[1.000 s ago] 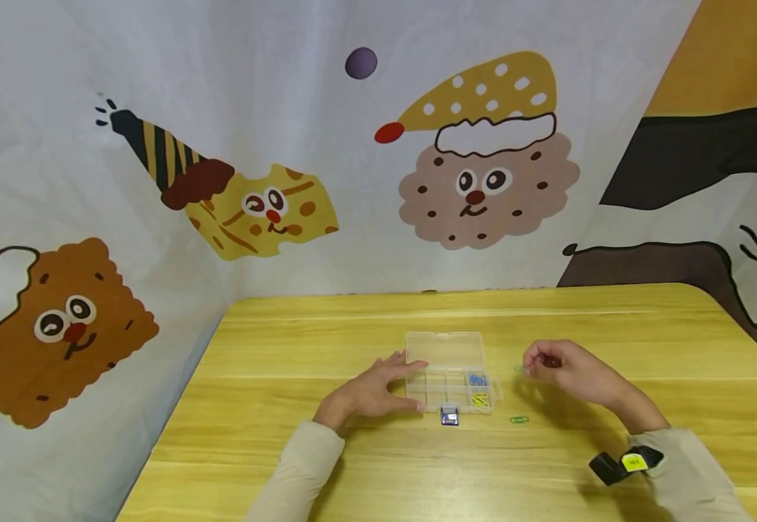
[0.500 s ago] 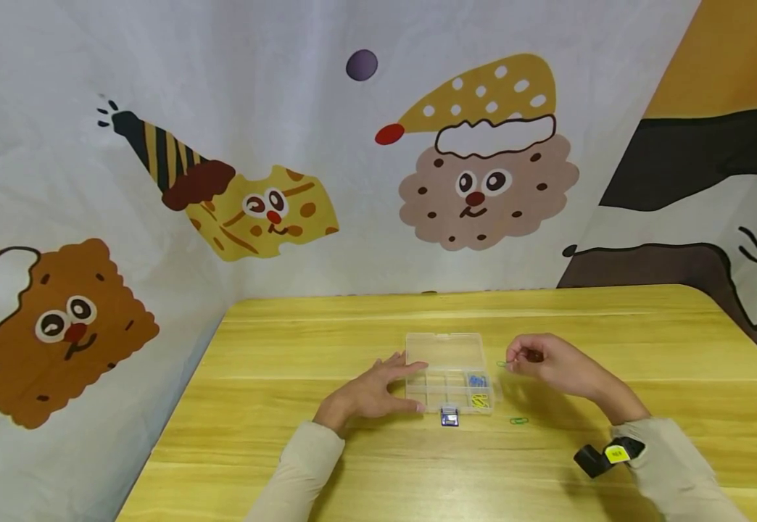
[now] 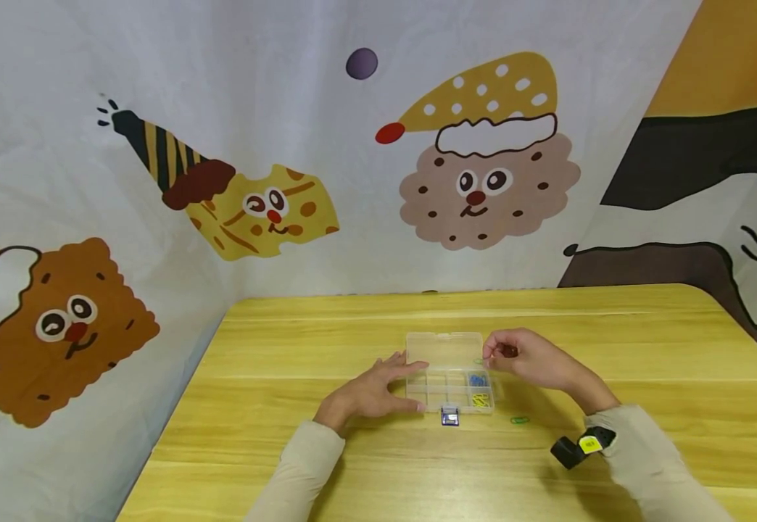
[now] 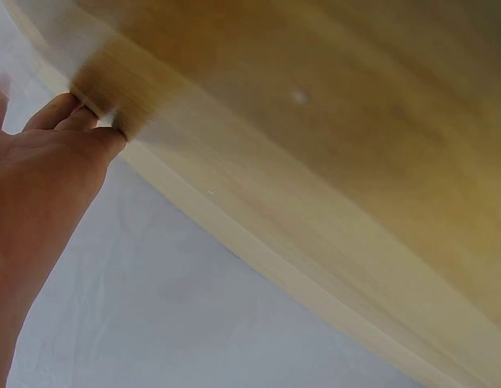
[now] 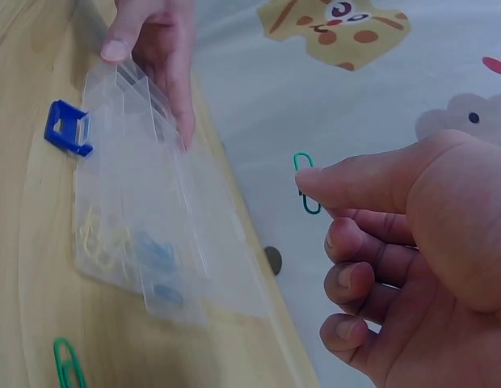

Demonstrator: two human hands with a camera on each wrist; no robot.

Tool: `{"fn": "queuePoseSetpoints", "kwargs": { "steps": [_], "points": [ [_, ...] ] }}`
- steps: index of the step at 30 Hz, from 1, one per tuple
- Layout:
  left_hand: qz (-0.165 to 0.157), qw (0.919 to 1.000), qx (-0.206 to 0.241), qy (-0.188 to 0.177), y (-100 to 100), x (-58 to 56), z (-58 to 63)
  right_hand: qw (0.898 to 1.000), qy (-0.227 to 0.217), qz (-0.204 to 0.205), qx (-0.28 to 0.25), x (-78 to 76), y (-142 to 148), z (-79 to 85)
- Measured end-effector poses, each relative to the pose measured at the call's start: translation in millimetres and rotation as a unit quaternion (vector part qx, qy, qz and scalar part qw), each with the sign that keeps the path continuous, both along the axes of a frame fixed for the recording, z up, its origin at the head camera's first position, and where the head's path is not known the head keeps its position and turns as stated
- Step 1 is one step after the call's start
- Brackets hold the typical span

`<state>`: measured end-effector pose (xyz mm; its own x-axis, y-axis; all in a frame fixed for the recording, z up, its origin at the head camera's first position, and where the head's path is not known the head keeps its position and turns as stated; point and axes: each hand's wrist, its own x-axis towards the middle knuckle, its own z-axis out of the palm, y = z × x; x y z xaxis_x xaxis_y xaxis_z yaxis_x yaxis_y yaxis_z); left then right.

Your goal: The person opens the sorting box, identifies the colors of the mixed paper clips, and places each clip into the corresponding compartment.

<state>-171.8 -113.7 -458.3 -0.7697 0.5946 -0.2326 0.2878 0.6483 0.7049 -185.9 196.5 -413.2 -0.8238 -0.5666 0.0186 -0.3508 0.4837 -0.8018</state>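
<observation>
A clear plastic compartment box (image 3: pixel 436 391) lies on the table with its lid (image 3: pixel 444 349) laid back. Blue paper clips (image 3: pixel 478 380) fill the back right compartment, and yellow paper clips (image 3: pixel 480 400) the one in front of it. My left hand (image 3: pixel 373 390) rests at the box's left end, fingers spread, thumb by the front edge and index finger near the hinge. Between thumb and index finger my right hand (image 3: pixel 538 361) pinches a green paper clip (image 5: pixel 312 208), held up over the lid's right edge. Its other fingers are curled.
Another green paper clip (image 3: pixel 520 420) lies on the wooden table (image 3: pixel 378 471), right of the box's front corner. A blue latch (image 3: pixel 449 417) sticks out from the box front. Behind the table hangs a cloth (image 3: pixel 287 275) printed with cartoon biscuits.
My right hand has moved left with the green paper clip, from right of the box to the lid's right edge. My left hand and the box have stayed in place.
</observation>
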Motion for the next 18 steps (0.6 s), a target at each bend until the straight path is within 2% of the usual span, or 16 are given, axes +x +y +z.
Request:
{"fn": "queuePoseSetpoints", "kwargs": {
  "steps": [10,18],
  "points": [
    [0.007,1.0,-0.005,-0.001,0,0.0,0.4,1.0,-0.003,0.012,0.0,-3.4,-23,3.0],
    [0.008,1.0,-0.004,-0.004,1,0.5,1.5,1.0,-0.006,0.015,0.005,-7.3,-30,-3.6]
  ]
}}
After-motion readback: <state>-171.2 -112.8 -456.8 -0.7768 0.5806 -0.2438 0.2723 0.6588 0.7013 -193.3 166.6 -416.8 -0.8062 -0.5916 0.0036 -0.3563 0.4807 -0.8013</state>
